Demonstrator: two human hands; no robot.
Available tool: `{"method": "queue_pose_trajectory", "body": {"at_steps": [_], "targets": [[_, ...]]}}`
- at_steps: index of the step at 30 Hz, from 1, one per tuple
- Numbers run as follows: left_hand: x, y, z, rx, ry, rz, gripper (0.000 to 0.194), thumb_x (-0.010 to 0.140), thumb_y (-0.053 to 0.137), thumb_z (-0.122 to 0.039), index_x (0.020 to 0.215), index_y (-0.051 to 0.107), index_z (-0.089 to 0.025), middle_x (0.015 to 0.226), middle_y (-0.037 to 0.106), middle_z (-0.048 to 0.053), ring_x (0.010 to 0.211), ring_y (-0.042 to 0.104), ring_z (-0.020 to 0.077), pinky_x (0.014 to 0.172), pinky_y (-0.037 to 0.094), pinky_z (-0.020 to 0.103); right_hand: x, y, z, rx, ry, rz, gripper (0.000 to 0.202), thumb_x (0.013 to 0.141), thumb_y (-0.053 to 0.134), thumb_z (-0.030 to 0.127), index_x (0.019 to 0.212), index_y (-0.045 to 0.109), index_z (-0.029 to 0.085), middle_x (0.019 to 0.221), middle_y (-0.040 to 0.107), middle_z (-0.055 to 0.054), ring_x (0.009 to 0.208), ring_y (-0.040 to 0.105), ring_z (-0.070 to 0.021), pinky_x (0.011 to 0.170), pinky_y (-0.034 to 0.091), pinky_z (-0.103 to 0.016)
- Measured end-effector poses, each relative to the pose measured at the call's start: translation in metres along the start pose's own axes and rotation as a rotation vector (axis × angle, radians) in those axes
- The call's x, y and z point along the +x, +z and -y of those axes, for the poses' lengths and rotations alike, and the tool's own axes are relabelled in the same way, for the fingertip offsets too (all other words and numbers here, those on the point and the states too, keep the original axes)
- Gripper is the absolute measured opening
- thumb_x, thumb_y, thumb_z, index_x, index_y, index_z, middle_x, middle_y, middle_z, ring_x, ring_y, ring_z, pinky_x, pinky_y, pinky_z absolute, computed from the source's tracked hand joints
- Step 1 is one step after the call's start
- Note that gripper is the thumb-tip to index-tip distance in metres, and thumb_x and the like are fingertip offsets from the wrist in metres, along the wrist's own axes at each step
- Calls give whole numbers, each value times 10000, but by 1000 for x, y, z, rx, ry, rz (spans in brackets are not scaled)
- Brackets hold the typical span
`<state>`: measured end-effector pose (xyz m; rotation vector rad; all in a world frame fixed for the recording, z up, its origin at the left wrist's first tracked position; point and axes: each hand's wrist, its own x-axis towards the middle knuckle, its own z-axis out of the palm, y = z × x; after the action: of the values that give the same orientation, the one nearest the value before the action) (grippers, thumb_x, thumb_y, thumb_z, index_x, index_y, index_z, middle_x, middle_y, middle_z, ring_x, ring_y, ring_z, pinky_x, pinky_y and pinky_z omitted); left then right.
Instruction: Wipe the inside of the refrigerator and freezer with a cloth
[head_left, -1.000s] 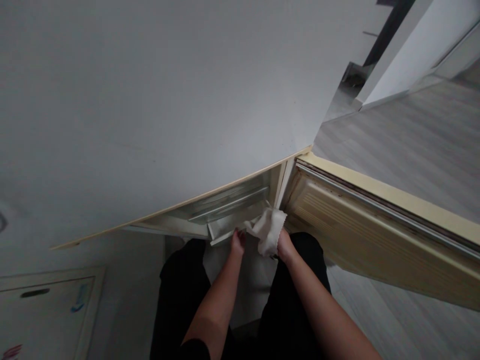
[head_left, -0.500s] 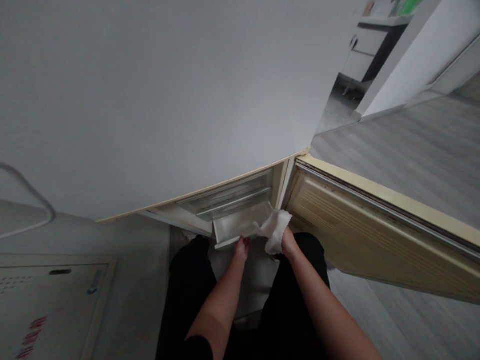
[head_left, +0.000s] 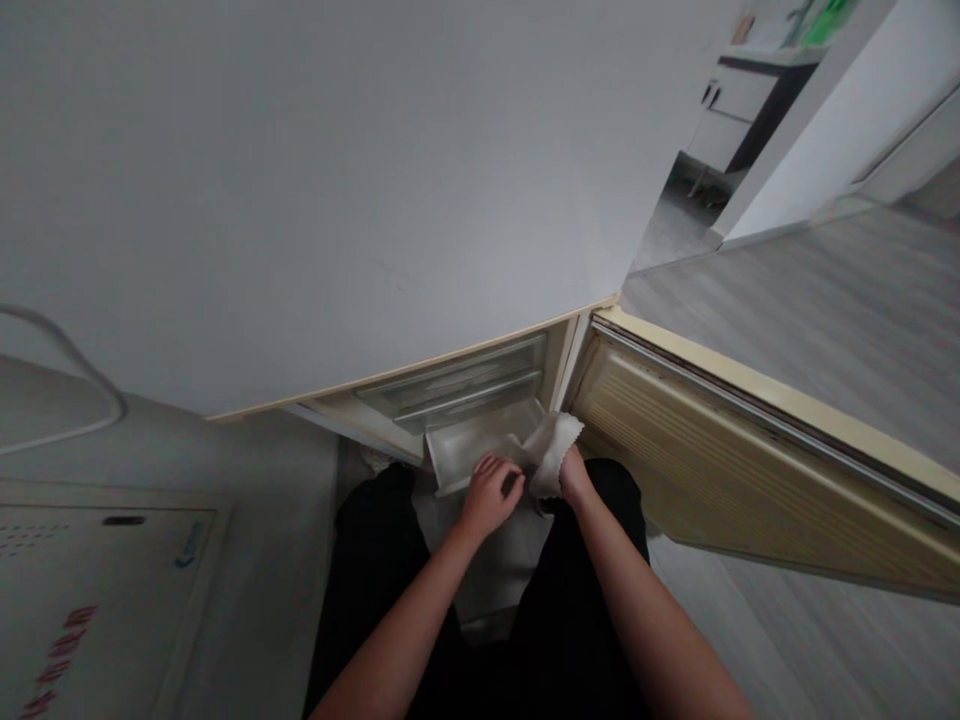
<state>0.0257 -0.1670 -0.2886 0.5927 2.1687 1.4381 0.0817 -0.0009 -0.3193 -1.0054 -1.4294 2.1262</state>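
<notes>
A pale, see-through drawer is pulled partway out of a low refrigerator compartment, tilted toward me. My left hand is at its front rim, with fingers curled over the edge and the thumb bent at the right. My right hand holds a white cloth with a scalloped border at the drawer's right end. The cloth covers most of the right fingers, and part of it hangs into the drawer.
The compartment's yellowed door stands open at the right. Clear shelf fronts sit behind the drawer. A large white panel rises above. At the left are a white cable and a wall cabinet. My knees flank the drawer.
My left hand has come up from below the drawer's front edge to over the rim, its back now showing. The cloth in my right hand has shifted only slightly.
</notes>
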Motion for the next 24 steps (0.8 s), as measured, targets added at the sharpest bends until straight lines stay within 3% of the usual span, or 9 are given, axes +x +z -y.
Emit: {"method": "queue_pose_trajectory", "body": {"at_steps": [2, 3, 4, 6, 9, 15, 19, 24], "targets": [[-16, -20, -36, 497, 721, 118, 102, 871, 638, -228, 933, 718, -221, 1019, 770, 38, 1206, 648, 232, 1195, 350, 503, -1, -3, 1, 9, 14, -19, 452, 666, 663, 596, 846, 675, 182, 846, 720, -44, 806, 646, -208, 792, 551, -308], [-23, -29, -53, 657, 994, 114, 114, 875, 643, -211, 963, 716, -207, 1059, 770, 39, 1247, 629, 220, 1224, 313, 462, -2, -5, 1, 15, 26, -19, 461, 676, 639, 610, 846, 672, 183, 851, 720, -43, 789, 647, -203, 770, 553, -303], [-30, -38, -69, 770, 1185, 94, 113, 876, 656, -215, 969, 714, -188, 1092, 767, 43, 1291, 601, 218, 1252, 261, 430, -3, -6, 2, 22, 38, -16, 471, 683, 623, 618, 854, 672, 182, 863, 723, -44, 778, 651, -199, 753, 555, -299], [-40, -53, -97, 907, 1395, 50, 100, 890, 662, -251, 941, 715, -184, 1106, 765, 38, 1312, 587, 215, 1274, 206, 408, -4, -7, 2, 20, 58, -13, 483, 664, 644, 611, 877, 681, 178, 877, 731, -47, 775, 663, -200, 733, 557, -288], [-51, -69, -126, 1026, 1542, 57, 87, 889, 676, -273, 913, 720, -201, 1111, 767, 31, 1291, 607, 214, 1254, 257, 387, -5, -5, 2, 6, 79, -32, 525, 659, 673, 605, 943, 705, 165, 898, 746, -58, 827, 689, -221, 752, 567, -297], [-73, -91, -169, 1075, 1698, 2, 65, 878, 660, -275, 893, 718, -248, 1063, 778, -19, 1262, 627, 181, 1236, 264, 342, -10, 3, 6, -75, 44, 24, 505, 706, 638, 562, 1006, 704, 161, 983, 758, -95, 942, 691, -272, 876, 560, -385], [-81, -101, -188, 1097, 1775, -52, 115, 891, 633, -341, 883, 720, -266, 1051, 779, -32, 1254, 630, 180, 1210, 290, 340, -18, 3, 15, -105, 14, 62, 414, 721, 618, 488, 975, 673, 165, 1054, 747, -124, 1013, 667, -276, 942, 519, -377], [-84, -105, -199, 1080, 1874, -130, 111, 885, 643, -365, 909, 732, -302, 1027, 770, -73, 1230, 644, 190, 1158, 346, 350, -26, 2, 20, -86, 30, 81, 424, 792, 566, 510, 1028, 650, 168, 1060, 738, -115, 996, 655, -234, 913, 507, -332]]}}
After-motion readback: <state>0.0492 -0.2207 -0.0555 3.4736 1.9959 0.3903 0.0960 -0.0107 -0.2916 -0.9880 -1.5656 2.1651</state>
